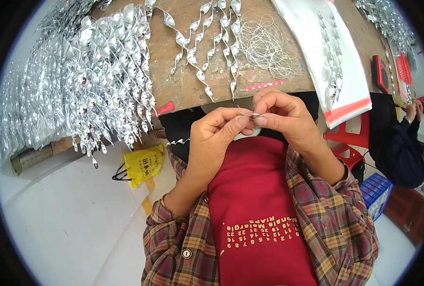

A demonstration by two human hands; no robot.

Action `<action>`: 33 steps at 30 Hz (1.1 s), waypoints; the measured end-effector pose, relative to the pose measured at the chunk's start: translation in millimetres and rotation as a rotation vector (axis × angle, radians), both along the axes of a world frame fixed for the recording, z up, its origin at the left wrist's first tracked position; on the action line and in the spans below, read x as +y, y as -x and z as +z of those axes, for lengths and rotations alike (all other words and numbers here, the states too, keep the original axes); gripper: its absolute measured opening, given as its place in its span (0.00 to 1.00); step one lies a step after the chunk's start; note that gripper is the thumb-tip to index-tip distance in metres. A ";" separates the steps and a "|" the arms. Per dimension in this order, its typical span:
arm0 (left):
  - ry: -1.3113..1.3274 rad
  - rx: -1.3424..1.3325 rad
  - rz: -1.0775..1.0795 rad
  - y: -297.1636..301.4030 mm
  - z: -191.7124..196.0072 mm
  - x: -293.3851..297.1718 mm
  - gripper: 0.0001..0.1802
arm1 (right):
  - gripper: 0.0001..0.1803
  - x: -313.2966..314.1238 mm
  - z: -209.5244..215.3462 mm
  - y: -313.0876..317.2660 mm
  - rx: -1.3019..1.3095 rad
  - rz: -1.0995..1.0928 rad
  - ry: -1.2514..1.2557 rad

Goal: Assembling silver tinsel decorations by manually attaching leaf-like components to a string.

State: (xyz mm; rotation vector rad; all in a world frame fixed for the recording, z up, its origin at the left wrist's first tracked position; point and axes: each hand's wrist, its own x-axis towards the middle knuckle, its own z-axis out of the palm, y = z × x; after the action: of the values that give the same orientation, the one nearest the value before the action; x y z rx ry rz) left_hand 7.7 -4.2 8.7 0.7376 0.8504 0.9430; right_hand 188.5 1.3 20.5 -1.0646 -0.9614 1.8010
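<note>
My left hand (pixel 216 138) and my right hand (pixel 288 119) meet in front of my chest, close to the table's near edge. Thumb and fingers of both are pinched together on a thin pale string (pixel 253 114), mostly hidden by the fingertips. Beside my left wrist shows the end of a silver twisted strip (pixel 177 142); whether it joins the string I cannot tell. Beyond my hands, several shiny silver spiral strips (pixel 200 75) lie on the wooden table (pixel 174 93). A loose coil of pale string (pixel 268 47) rests to their right.
Dense silver spirals (pixel 112 71) hang over the table's left edge. Clear plastic bags (pixel 312 43) lie at right, near a red-and-black case (pixel 380 74). A red dotted strip (pixel 264 86) lies near the edge. Below are a yellow bag (pixel 144 164), red stool (pixel 352 136) and blue crate (pixel 375 193); another person (pixel 400 152) sits right.
</note>
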 end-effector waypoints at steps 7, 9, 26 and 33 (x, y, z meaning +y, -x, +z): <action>-0.031 0.043 -0.016 -0.8 -1.3 0.4 0.10 | 0.05 0.6 -4.2 -5.9 -0.055 0.059 -0.054; -0.026 0.113 -0.031 -1.0 3.0 -0.1 0.08 | 0.06 1.0 -1.5 -6.1 -0.113 0.038 -0.059; 0.045 0.049 -0.186 6.9 -4.6 6.4 0.07 | 0.05 8.6 5.2 -3.0 -0.237 0.132 -0.232; 0.052 0.049 -0.165 6.9 -5.4 6.9 0.08 | 0.06 6.9 4.6 -9.5 -0.313 0.126 -0.204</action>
State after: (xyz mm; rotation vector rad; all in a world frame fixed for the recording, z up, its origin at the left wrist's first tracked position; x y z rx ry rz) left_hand 0.8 2.6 3.3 0.7763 0.8405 0.7559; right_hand 197.9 8.2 25.1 -1.1983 -1.3971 1.6197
